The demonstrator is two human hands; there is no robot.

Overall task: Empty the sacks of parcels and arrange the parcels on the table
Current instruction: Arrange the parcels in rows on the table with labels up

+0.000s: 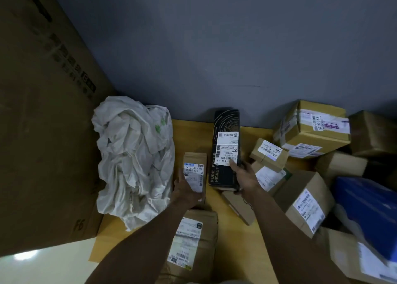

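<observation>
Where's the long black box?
In the head view, the long black box lies centre, reaching the grey wall, gripped by the right hand, with the small brown parcel at its left.

The long box is showing black with pale concentric rings and a white label. Left of it a brown parcel is wearing a white, blue-topped label, and a sack is showing off-white with green marks. Right of it brown cartons are bearing white labels beside a blue package
</observation>
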